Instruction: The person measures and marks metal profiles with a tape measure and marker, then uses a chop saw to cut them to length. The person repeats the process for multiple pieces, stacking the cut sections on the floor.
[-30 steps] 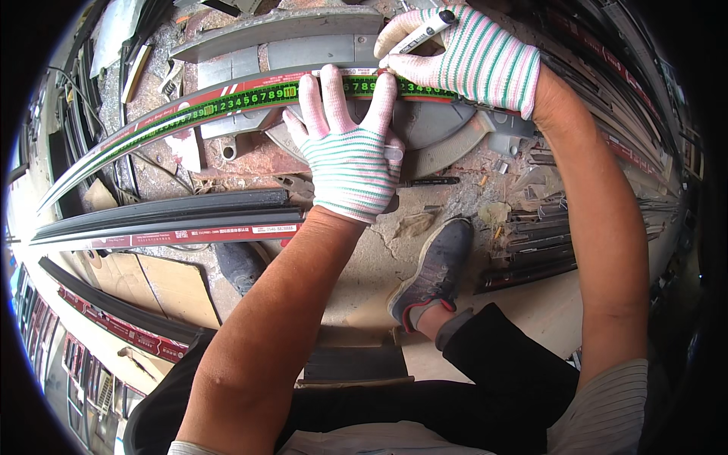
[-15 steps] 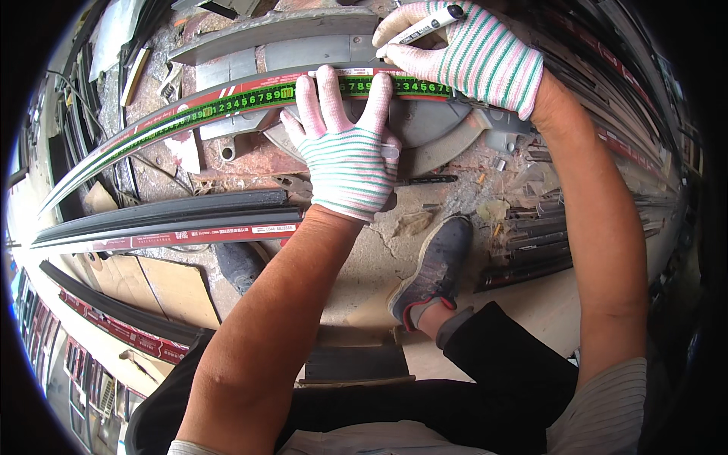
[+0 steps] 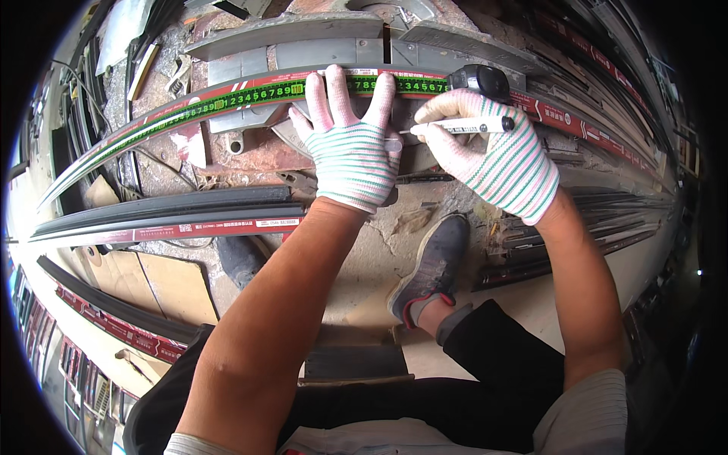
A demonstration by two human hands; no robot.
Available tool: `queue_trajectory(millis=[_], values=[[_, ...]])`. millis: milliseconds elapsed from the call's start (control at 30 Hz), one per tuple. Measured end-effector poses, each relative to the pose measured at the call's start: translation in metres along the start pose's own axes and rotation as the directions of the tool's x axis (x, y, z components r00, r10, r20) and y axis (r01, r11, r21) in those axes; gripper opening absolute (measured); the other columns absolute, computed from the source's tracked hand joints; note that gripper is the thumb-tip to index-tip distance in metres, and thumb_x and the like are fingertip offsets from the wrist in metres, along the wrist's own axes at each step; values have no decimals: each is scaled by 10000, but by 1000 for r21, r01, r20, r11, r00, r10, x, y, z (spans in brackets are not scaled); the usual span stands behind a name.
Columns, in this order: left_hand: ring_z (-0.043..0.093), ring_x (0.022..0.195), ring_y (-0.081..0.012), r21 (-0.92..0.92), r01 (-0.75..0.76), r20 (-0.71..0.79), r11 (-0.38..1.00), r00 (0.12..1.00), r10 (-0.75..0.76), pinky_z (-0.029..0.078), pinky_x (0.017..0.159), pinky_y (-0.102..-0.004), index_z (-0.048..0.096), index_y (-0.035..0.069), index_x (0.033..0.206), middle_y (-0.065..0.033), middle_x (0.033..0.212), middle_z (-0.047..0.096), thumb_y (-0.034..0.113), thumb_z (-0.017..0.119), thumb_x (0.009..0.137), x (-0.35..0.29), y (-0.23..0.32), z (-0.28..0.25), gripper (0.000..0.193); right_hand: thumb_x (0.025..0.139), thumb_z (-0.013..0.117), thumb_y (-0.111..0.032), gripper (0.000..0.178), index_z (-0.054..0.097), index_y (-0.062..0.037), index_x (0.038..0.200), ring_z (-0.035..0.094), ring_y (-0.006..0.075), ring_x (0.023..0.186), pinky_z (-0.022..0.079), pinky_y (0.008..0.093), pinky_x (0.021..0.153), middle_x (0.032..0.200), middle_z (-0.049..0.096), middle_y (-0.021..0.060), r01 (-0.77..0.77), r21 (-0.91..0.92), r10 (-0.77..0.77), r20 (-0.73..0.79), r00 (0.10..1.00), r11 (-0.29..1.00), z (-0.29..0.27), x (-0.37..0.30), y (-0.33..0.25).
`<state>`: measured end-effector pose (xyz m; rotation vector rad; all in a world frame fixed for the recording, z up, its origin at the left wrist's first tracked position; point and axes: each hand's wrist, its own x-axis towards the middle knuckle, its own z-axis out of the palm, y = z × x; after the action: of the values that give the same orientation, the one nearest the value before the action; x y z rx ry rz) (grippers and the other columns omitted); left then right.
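A long profile (image 3: 557, 114) with red film crosses in front of me, bowed by the lens. Along it lies the extended black and green blade (image 3: 262, 92) of a tape measure, whose dark case (image 3: 482, 80) rests on the profile to the right. My left hand (image 3: 353, 155), in a striped knit glove, presses on blade and profile with fingers spread; its thumb is partly hidden. In a matching glove, my right hand (image 3: 485, 152) pinches a white marker (image 3: 474, 125) with a black end. The marker's tip points left, on the near side of the blade, just below the tape case.
Beneath the profile stands a grey metal machine base with a fence (image 3: 288, 34). More dark profiles (image 3: 167, 216) lie to the left, and strips (image 3: 569, 227) are piled at right. Pliers (image 3: 296, 180) lie by my left wrist. Cardboard (image 3: 163, 284) and my shoe (image 3: 434, 262) are lower down.
My right hand has come down toward me with the marker, off the profile's far edge, uncovering the tape case. The left hand stays pressed in place; the view has shifted slightly.
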<state>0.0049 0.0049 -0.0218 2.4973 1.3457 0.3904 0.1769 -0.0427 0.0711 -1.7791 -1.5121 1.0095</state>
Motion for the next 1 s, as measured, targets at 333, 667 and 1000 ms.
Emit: queue_trajectory(millis=[333,667,1000], values=[[200,1444,-554,-45,29,28,999,999,-27,187,1103,-764,474,309,1507,-280,1560,248,282,739,691,0,1,-3,858,896,749,-143,132,711,-92,1012,700,78,760,535,236,651,887,753,15,-207,25,204,75,976,978,14,-9,-1],[206,1443,-544,-78,27,9,997,1000,-27,209,1076,-790,446,308,1515,-290,1563,243,337,736,744,0,-1,-2,825,984,692,-164,187,651,-13,1088,690,106,863,560,270,777,934,741,64,-258,347,286,-31,958,901,59,-16,17],[205,1452,-538,-97,40,57,994,998,-35,209,1092,-773,436,306,1522,-288,1570,234,329,779,704,-1,0,-11,887,1012,644,-139,134,625,-11,1048,687,97,785,557,249,733,873,731,60,-325,501,443,-134,887,802,77,-17,15]])
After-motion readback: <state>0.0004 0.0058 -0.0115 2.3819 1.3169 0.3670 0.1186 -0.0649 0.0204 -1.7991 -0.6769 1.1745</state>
